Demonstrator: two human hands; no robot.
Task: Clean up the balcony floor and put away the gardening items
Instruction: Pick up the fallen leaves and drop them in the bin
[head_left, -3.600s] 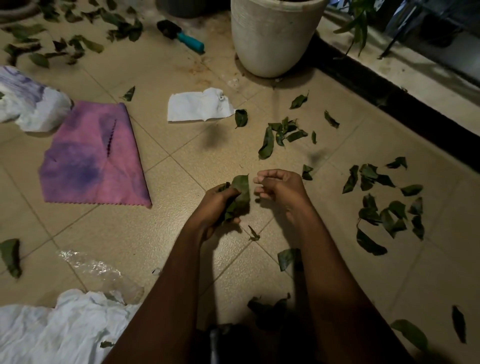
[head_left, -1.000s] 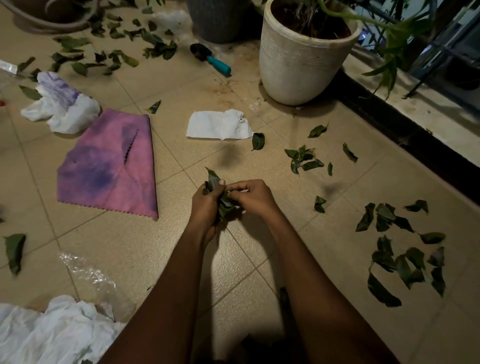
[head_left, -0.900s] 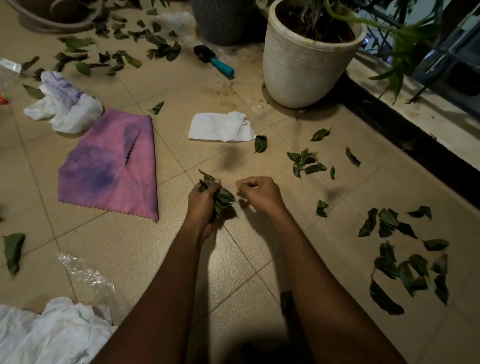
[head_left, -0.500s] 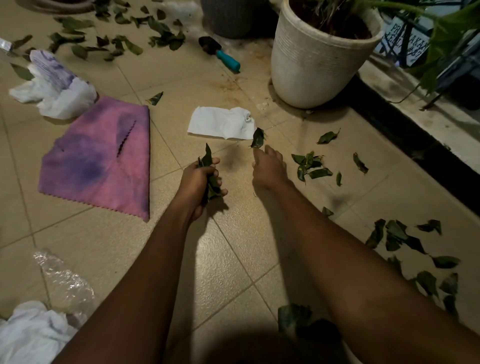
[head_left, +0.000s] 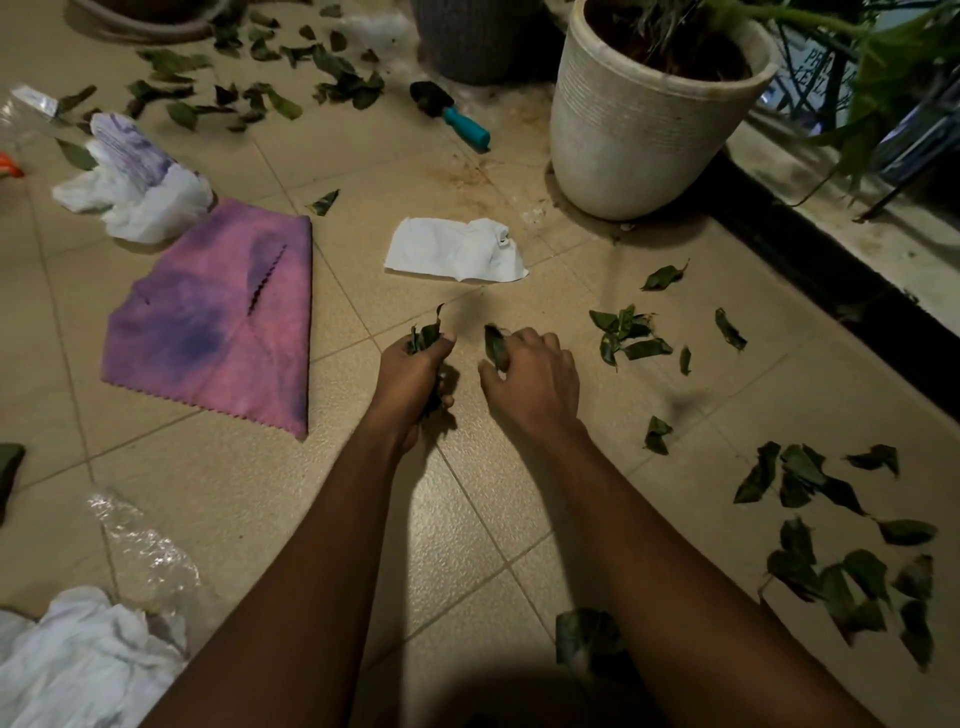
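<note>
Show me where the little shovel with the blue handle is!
In the head view, the teal-handled trowel lies on the floor near the top middle, left of the big white plant pot and just in front of the grey pot.

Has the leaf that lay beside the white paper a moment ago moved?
Yes. The leaf has left the corner of the white paper, nearer the person now, pinched in the right hand.

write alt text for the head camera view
The left hand grips a bunch of leaves and the right hand pinches one leaf over a tiled floor. Scattered leaves, a pink cloth, a trowel and a white pot surround them.
</note>
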